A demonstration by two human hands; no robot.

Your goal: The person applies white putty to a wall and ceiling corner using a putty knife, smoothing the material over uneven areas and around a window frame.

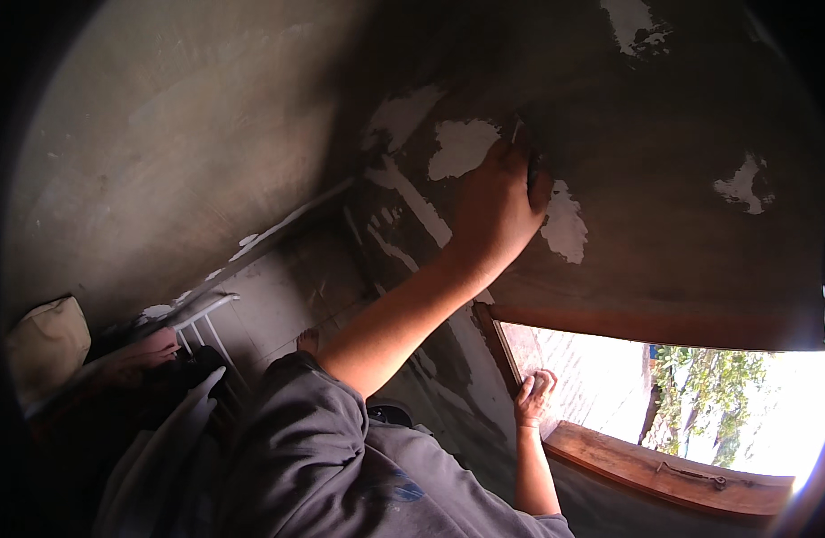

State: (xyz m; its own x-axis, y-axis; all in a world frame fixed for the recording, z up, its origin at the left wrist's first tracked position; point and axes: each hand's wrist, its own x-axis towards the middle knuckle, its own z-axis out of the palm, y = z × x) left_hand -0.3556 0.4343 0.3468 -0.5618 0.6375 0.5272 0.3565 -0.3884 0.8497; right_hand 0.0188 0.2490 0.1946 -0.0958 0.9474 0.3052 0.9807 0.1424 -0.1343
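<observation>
My left hand (502,197) reaches up to the grey wall (646,179), its fingers closed round a small dark tool (534,170) that is mostly hidden; a thin pale edge shows above the fingers. Irregular white patches (462,143) lie on either side of this hand. Lower right, my right hand (535,394) grips the inner side of the wooden window frame (507,350) with bent fingers.
The window has a wooden sill (664,475) with foliage (704,394) outside. At left are a pale wall (152,125), a white metal rail (211,305), a beige cushion-like item (49,345) and cloths. A bare foot (307,341) shows on the tiled floor (282,278).
</observation>
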